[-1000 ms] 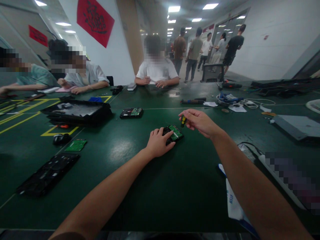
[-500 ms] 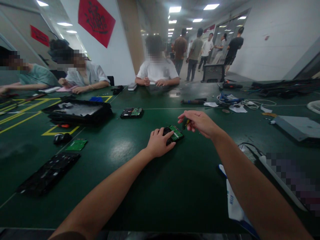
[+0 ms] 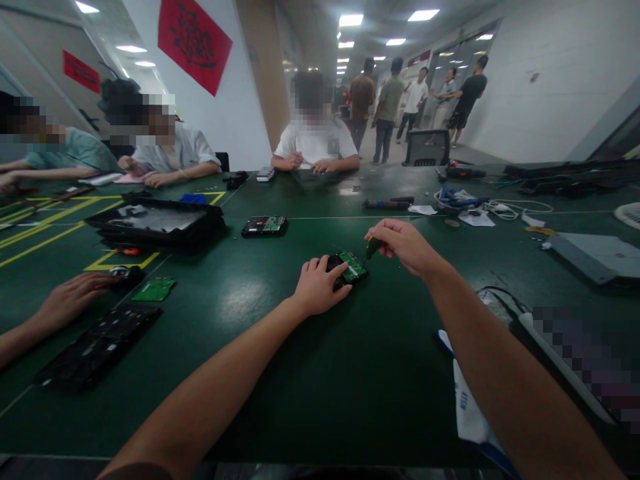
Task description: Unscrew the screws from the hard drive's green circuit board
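On the green table lies a hard drive (image 3: 355, 268), its green circuit board facing up. My left hand (image 3: 319, 287) grips it from the near left, fingers across the top and thumb along the near side. A dark screwdriver with yellow on its handle (image 3: 371, 248) is pinched in my right hand (image 3: 401, 244). Its shaft slants down to the board's right edge; whether the tip sits in a screw is too small to tell. Further back on the left rests a second hard drive (image 3: 264, 226), apart from both hands.
At left, a co-worker's hand (image 3: 77, 293) touches a small black object (image 3: 126, 277) beside a loose green circuit board (image 3: 154, 289) and a black panel (image 3: 97, 347). Behind them stands a black tray (image 3: 200, 223). A grey metal box (image 3: 595, 257) and a white-and-blue packet (image 3: 467, 407) lie right.
My right hand has turned the screwdriver downward, bringing its shaft to the drive's right edge. My left hand stays put. A co-worker's hand has come in from the left onto the small black object.
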Demonstrator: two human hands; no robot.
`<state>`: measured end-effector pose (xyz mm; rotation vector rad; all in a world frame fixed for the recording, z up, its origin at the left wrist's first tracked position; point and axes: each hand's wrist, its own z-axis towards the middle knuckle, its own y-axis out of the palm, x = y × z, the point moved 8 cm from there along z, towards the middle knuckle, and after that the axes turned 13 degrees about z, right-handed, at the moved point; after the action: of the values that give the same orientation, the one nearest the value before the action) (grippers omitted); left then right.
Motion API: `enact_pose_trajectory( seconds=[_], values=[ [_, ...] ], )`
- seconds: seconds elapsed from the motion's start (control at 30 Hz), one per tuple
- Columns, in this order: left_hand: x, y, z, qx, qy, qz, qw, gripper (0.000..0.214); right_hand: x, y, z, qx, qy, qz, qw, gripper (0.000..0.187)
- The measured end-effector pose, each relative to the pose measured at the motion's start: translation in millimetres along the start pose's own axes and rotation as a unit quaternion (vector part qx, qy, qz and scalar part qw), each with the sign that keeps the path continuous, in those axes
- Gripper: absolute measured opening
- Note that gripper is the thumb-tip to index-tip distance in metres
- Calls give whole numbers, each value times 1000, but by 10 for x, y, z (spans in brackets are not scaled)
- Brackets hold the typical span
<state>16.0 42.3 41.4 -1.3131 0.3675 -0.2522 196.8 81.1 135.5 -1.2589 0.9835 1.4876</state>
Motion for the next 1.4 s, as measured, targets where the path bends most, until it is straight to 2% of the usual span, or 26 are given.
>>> enact_pose_trajectory(
  seconds=[0.13,0.27,0.43,0.53,0.73,0.87,1.03,1.17,1.4],
  values=[
    [5,-8,0,-1,-3,6,1000,63,11,63,-22,-16,22,15,1000,18],
    [5,-11,1,2,-4,2,1000,63,23,169,-61,-57,45,50,996,31],
    [2,-10,-2,4,-2,1,1000,62,13,195,-67,-79,27,83,993,34],
    [0,-10,-5,1,-1,-1,1000,63,7,142,-42,-65,9,49,997,30],
    [-3,-14,-9,-1,2,-1,1000,64,-28,-9,-8,20,-10,-1,1000,20],
    [0,-20,-9,3,2,1,1000,63,-27,46,-26,-10,9,7,1000,16],
    [1,-18,-10,3,2,4,1000,64,4,126,-46,-58,30,33,997,33],
    [-9,-14,-10,6,2,5,1000,64,15,152,-46,-77,33,65,994,32],
    [-17,16,4,-1,5,2,1000,65,-46,63,-25,-28,-12,-14,999,26]
  ],
)
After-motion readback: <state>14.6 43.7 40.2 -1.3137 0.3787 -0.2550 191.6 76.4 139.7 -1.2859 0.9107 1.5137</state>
